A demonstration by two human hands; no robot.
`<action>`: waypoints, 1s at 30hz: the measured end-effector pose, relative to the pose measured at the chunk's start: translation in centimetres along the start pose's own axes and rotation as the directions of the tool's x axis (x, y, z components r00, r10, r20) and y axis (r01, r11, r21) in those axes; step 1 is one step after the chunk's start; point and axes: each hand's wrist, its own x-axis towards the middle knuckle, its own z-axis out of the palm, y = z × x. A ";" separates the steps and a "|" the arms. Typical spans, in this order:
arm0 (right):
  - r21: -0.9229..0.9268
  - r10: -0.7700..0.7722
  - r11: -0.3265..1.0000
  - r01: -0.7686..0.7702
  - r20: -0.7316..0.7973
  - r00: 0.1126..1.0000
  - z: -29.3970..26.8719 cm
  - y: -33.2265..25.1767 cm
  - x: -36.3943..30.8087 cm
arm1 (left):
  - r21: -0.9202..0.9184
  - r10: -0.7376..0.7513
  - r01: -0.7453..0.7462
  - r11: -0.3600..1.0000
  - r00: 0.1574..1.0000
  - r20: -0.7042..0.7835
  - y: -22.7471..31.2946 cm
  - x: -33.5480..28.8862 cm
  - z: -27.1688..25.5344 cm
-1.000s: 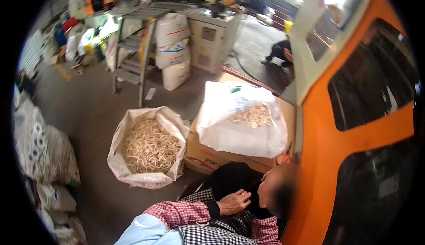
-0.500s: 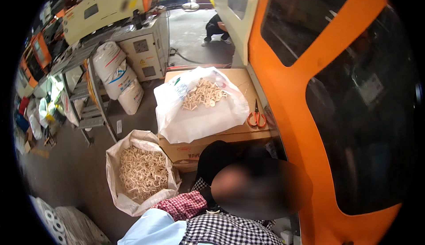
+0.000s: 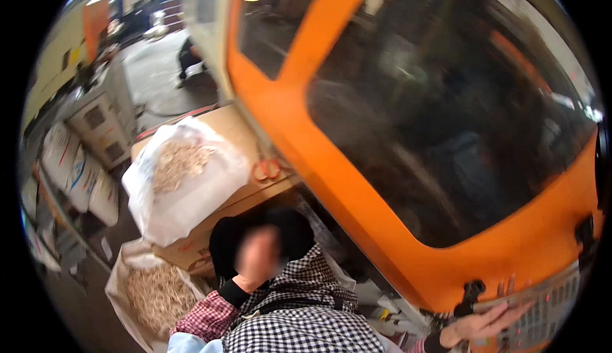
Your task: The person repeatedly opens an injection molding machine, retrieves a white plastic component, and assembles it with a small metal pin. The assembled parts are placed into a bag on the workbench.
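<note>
Two hands sit apart: left hand (image 3: 258, 257) blurred at lower centre, grip unclear; right hand (image 3: 488, 323) open-fingered by the lower-right panel (image 3: 553, 305). Lower left, the sack (image 3: 116, 281) looks well filled; above, pale pieces (image 3: 180, 165) remain on a white bag (image 3: 185, 213).

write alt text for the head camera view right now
A person's right hand, fingers extended, is at a grey panel by an orange machine; the left hand is blurred. To the left, a white bag of pale pieces and red-handled scissors lie on a cardboard box, next to an open sack of more pale pieces.
</note>
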 end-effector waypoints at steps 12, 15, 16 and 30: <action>0.481 -0.197 0.874 0.067 0.225 0.954 8.0 -4.3 -4.1 | -0.495 0.492 -0.261 0.829 0.760 0.424 23.2 14.0 2.2; 0.630 -0.267 0.773 0.076 0.214 0.939 10.6 -6.3 -2.8 | -0.446 0.546 -0.399 0.801 0.793 0.271 22.9 15.5 3.6; 0.720 -0.302 0.693 0.027 0.256 0.918 10.7 -6.8 -1.2 | -0.616 0.388 -0.180 0.767 0.894 0.222 22.6 15.8 3.9; 0.567 0.500 0.302 -0.767 0.591 0.633 46.5 6.7 1.9 | -0.434 -0.098 0.034 0.900 0.987 -0.125 13.7 24.1 -0.8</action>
